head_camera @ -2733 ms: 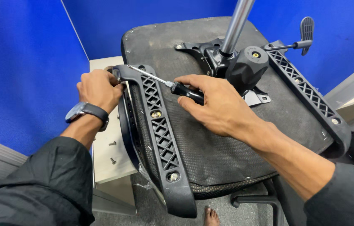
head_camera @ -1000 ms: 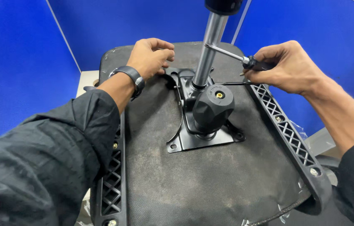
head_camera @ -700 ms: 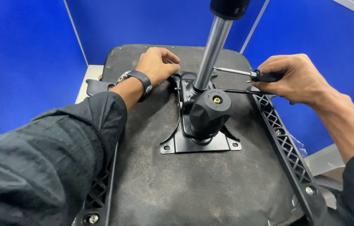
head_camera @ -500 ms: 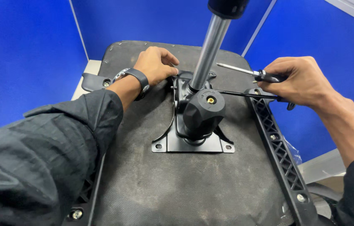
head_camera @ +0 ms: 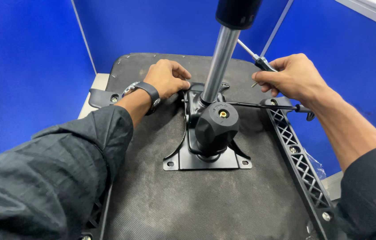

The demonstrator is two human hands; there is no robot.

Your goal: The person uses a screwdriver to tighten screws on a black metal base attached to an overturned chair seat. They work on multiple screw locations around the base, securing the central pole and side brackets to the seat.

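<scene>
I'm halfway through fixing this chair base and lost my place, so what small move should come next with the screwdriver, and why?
Probably bring the screwdriver tip down toward the mechanism plate. The right hand holds it raised beside the gas cylinder, its tip on no screw. The left hand already rests at the plate's far edge, seemingly steadying it on the seat underside.

Upturned chair seat [head_camera: 197, 204] fills view, black mechanism plate [head_camera: 208, 160] bolted at centre, silver gas column [head_camera: 218, 66] rising. Left hand [head_camera: 168, 80] rests fingers curled on plate's far edge. Right hand [head_camera: 292, 78] grips screwdriver [head_camera: 259, 60], beside latticed armrest bracket [head_camera: 299, 155].
</scene>
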